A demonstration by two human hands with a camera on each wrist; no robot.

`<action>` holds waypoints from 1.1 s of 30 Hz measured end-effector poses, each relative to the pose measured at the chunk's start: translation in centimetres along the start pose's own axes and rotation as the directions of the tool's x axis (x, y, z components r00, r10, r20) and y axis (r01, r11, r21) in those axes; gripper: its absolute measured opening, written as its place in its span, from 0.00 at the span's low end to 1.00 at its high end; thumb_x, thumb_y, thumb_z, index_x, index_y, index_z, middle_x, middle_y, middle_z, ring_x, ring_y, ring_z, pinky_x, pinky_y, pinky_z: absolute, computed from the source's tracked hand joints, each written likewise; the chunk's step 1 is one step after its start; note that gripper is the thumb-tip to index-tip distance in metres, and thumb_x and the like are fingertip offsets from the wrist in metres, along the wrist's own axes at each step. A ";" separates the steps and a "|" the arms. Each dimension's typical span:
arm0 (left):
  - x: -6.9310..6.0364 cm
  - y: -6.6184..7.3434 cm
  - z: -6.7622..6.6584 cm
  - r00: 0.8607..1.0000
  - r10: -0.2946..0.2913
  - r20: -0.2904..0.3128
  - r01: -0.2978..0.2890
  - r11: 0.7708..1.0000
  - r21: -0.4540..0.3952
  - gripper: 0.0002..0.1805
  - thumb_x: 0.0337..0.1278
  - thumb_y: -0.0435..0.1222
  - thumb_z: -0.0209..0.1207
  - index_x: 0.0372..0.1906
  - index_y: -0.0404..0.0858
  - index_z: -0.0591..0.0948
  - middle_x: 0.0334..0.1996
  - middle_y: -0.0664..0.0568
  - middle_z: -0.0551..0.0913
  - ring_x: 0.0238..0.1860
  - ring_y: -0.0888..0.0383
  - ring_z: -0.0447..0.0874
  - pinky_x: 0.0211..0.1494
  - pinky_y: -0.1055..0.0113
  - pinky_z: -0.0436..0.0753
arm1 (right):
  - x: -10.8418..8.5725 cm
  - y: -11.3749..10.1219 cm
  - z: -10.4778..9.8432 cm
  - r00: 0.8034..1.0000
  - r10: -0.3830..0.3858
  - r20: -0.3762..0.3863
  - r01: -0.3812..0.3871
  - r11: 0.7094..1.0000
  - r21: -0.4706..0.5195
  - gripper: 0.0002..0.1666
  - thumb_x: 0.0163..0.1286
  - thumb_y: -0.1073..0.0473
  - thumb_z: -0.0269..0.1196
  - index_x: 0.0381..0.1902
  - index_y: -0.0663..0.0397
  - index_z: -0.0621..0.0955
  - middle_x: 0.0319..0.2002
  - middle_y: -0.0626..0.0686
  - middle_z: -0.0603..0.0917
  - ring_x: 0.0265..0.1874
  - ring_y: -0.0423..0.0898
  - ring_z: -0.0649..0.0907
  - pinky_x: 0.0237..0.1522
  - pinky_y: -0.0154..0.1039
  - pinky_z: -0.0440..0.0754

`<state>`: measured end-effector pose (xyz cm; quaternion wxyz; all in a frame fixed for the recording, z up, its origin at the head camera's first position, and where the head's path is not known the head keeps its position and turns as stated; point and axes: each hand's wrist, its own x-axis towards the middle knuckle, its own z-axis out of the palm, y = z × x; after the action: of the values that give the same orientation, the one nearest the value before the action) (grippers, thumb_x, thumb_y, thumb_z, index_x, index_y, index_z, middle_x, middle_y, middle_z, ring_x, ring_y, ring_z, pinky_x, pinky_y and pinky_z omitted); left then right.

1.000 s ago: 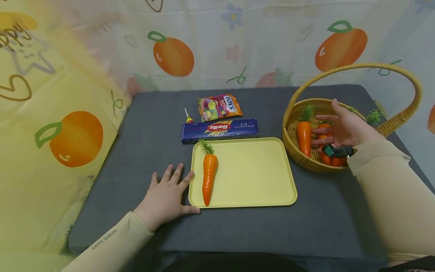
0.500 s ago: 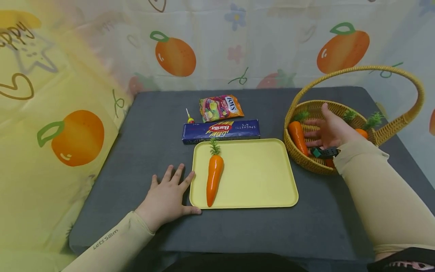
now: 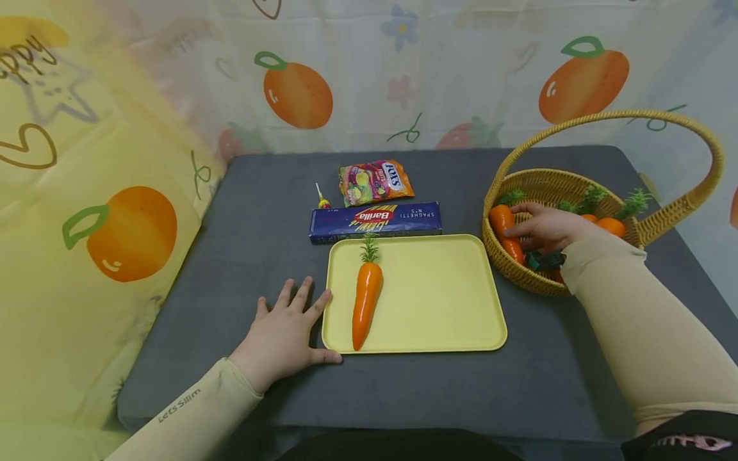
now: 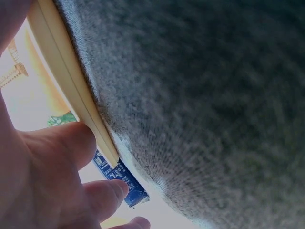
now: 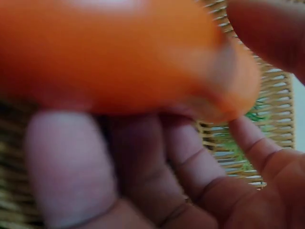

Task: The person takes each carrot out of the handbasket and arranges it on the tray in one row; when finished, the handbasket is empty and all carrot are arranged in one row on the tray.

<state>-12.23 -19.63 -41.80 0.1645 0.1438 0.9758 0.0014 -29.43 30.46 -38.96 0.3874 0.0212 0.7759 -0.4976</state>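
Note:
In the head view, my left hand (image 3: 284,338) lies spread on the table, its thumb and a finger against the left edge of the yellow tray (image 3: 438,294). The left wrist view shows the fingers by the tray's rim (image 4: 71,86). A single orange carrot (image 3: 366,301) with a green top lies on the tray's left part. Inside the wicker basket (image 3: 521,285), my right hand (image 3: 548,228) curls its fingers at the leftmost carrot (image 3: 503,224). Close up in the right wrist view, fingers reach under an orange carrot (image 5: 119,57), thumb above. The hand hides part of the basket's contents.
Behind the tray lie a blue spaghetti box (image 3: 375,221), a candy bag (image 3: 376,182) and a small lollipop (image 3: 323,200). More carrots (image 3: 611,225) sit in the basket's right side. Its tall handle (image 3: 605,115) arches over the right arm.
My right hand has moved left inside the basket, and its fingers have gone from spread to curled at the leftmost carrot. The carrot on the tray has shifted slightly right. The left hand stays put.

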 end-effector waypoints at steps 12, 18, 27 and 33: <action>-0.2 0.2 -0.3 1.000 0.001 -0.006 -0.001 1.000 0.005 0.67 0.48 0.81 0.67 0.89 0.52 0.64 0.89 0.35 0.56 0.87 0.25 0.53 0.71 0.11 0.61 | -0.4 0.0 0.0 0.998 -0.057 -0.036 0.063 0.979 0.192 0.43 0.88 0.60 0.53 0.82 0.44 0.38 0.60 0.54 0.73 0.44 0.43 0.88 0.48 0.45 0.88; -0.2 0.1 -0.2 1.000 0.002 -0.011 -0.002 1.000 0.007 0.67 0.48 0.81 0.68 0.89 0.52 0.64 0.89 0.35 0.56 0.87 0.25 0.53 0.71 0.11 0.61 | -1.5 -0.1 -0.4 0.991 -0.128 -0.049 0.136 0.958 0.253 0.29 0.91 0.56 0.52 0.73 0.32 0.48 0.60 0.47 0.72 0.49 0.42 0.86 0.51 0.45 0.87; 0.0 0.2 -0.2 1.000 0.001 0.008 -0.001 1.000 0.012 0.67 0.47 0.81 0.67 0.89 0.53 0.63 0.89 0.35 0.55 0.87 0.25 0.52 0.71 0.11 0.61 | -4.5 0.7 -0.5 0.972 -0.225 -0.066 0.231 0.873 0.430 0.26 0.90 0.61 0.52 0.70 0.32 0.53 0.54 0.48 0.79 0.42 0.47 0.89 0.43 0.47 0.91; 0.0 0.2 -0.3 1.000 -0.002 0.012 0.002 1.000 0.018 0.67 0.48 0.81 0.66 0.90 0.53 0.62 0.89 0.35 0.55 0.87 0.25 0.52 0.72 0.12 0.60 | -7.5 2.6 1.2 0.901 -0.432 -0.040 0.377 0.735 0.564 0.28 0.89 0.70 0.46 0.72 0.37 0.53 0.55 0.50 0.84 0.42 0.50 0.91 0.43 0.50 0.94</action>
<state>-12.28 -19.47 -41.48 0.1690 0.1442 0.9750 -0.0085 -22.40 33.41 -36.50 0.2822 -0.0592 0.5626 -0.7748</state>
